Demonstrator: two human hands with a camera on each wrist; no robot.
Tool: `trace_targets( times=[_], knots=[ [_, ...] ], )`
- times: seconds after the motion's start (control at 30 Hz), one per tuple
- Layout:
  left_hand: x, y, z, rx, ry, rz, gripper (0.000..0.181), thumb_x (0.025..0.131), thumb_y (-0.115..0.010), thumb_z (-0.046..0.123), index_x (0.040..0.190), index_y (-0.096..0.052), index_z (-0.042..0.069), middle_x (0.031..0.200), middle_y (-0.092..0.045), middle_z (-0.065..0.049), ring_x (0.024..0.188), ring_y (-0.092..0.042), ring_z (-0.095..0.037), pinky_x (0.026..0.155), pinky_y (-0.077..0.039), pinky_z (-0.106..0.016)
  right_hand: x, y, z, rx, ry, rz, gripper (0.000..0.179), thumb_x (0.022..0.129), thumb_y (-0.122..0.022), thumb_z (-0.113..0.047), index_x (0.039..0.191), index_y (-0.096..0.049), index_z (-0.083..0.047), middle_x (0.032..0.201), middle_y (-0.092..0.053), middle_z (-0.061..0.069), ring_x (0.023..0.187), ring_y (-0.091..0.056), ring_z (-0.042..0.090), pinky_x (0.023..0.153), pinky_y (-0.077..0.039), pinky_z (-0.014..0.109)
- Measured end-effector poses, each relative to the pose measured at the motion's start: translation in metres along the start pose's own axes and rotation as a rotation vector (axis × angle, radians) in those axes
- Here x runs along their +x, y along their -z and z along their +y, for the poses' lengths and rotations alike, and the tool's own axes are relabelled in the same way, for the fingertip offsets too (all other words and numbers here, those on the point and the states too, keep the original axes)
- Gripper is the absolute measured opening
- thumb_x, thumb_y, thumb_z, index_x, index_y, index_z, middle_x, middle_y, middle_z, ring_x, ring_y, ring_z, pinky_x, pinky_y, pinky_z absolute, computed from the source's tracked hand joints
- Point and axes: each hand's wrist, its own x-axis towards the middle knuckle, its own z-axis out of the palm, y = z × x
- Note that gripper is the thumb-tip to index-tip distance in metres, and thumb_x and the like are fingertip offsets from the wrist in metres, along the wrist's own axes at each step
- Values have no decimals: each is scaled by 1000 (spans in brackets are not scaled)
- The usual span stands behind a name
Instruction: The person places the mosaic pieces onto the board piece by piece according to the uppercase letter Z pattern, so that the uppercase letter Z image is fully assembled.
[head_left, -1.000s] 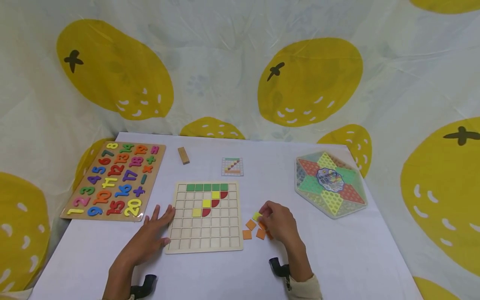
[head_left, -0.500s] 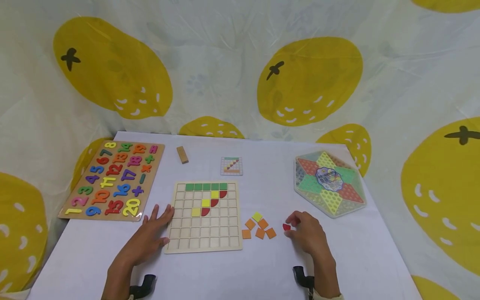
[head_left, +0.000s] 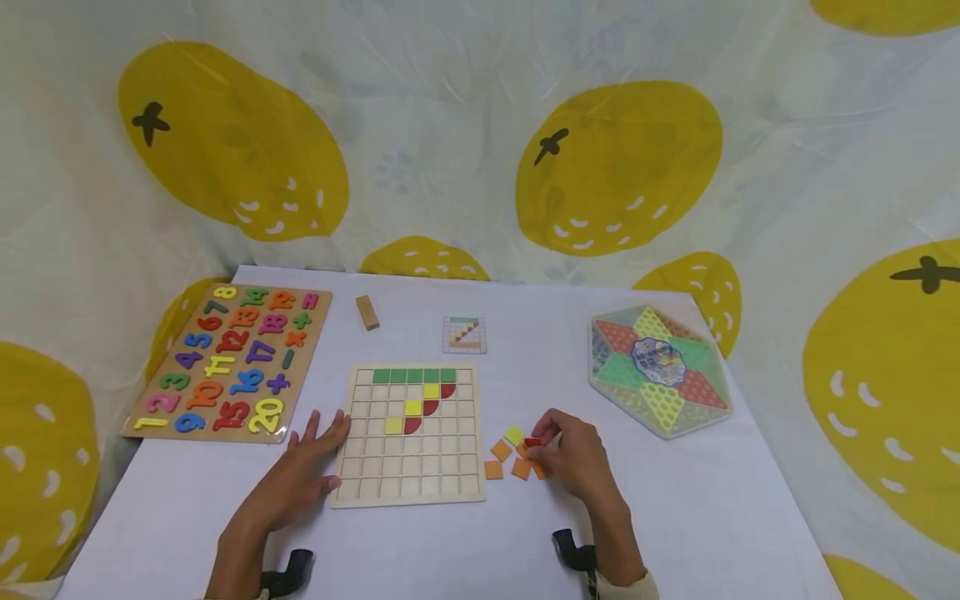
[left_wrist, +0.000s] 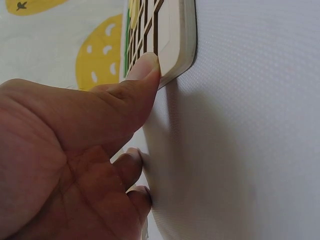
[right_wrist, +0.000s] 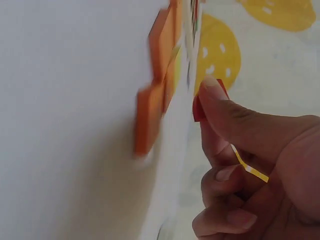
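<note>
Here, the right hand (head_left: 576, 452) pinches a red tile (head_left: 533, 442); the left hand (head_left: 300, 479), fingers apart, touches a grid board's (head_left: 408, 489) left edge.

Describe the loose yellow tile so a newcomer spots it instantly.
On the white table, find the pale grid board. Just off its right edge, near the person's right hand, lie loose orange tiles. The loose yellow tile sits at their far end, the only yellow one in that cluster.
</note>
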Motion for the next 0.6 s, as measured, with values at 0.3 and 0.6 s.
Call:
trace_targets(
  times=[0.3,0.6],
  knots=[
    [-1,0,1,10,-1,2,91,92,-77,1,167,-29,17,176,-18,-3,166,9,-40,132,8,-64,3,-25,-50,48,173,-70,24,84,-90,-10,86,-69,-22,86,-66,-8,76,-52,16,61,-44,24],
    [0,0,2,34,-3,10,92,91,-79,3,167,-29,18,176,-19,-3,166,9,-40,132,7,-65,7,-54,-91,94,278,-193,15,93,-82,-12,97,-73,-23,90,-70,-8,74,-54,14,62,-44,23]
  ],
)
